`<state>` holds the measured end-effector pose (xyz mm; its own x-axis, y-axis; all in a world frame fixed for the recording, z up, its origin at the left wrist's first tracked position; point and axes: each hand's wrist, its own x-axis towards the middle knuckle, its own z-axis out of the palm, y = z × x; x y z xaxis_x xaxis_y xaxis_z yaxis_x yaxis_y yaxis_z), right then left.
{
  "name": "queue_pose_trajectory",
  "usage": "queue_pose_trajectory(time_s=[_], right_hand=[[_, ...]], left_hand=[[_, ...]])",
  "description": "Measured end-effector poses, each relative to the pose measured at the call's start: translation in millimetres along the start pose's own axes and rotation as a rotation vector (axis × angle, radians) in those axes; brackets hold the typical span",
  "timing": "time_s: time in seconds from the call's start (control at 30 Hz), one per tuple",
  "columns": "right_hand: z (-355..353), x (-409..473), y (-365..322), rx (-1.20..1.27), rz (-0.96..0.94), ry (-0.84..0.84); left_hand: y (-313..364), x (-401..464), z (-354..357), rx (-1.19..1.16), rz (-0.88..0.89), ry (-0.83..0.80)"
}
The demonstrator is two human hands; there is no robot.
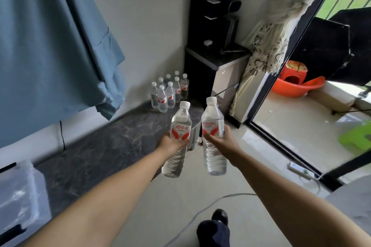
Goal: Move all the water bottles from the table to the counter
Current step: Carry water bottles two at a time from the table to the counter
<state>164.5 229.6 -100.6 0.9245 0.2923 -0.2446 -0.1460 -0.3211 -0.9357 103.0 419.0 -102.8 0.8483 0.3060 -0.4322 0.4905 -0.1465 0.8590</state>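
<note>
A single wide-angle view from the person's head looks forward and steeply down along both outstretched forearms. It faces a room corner where the dark marble bench (pixel 104 146) meets the white wall, with the tiled floor (pixel 180 196) below; straight edges bow near the frame borders.

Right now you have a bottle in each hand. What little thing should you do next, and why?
Probably carry both forward and stand them beside the cluster of bottles at the far end of the dark counter. The left hand grips one bottle, the right hand grips another bottle, both in the air, short of that group.
</note>
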Motion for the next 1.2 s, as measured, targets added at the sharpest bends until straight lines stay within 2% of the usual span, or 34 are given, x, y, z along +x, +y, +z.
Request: queue_pose_trajectory(time_s=[0.2, 0.33, 0.47, 0.8, 0.97, 1.07, 1.2], right_hand=[[-52.3, 101.9, -8.4, -0.049, -0.016, -0.096], [-89.4, 165.2, -15.6, -0.110, -0.017, -0.113], [-104.7, 208.4, -18.1, -0.122, -0.016, -0.135], [-99.3, 339.0, -31.4, -0.188, 0.043, -0.272], [-91.8, 418.1, -41.7, -0.188, 0.092, -0.339], [-81.4, 466.7, -35.4, -0.190, 0.155, -0.338], [-63.5, 511.0, -8.1, -0.210, 0.223, -0.311]], left_hand=[[48.4, 71.4, 41.2, -0.072, -0.060, 0.089], [81.7, 114.9, 70.1, -0.140, -0.122, 0.182], [98.1, 143.4, 83.9, -0.182, -0.148, 0.205], [121.3, 266.3, 76.6, -0.216, -0.162, 0.208], [134.1, 346.7, 70.5, -0.314, -0.208, 0.243], [140.7, 394.8, 68.4, -0.345, -0.260, 0.227], [126.3, 440.9, 70.5, -0.308, -0.260, 0.292]])
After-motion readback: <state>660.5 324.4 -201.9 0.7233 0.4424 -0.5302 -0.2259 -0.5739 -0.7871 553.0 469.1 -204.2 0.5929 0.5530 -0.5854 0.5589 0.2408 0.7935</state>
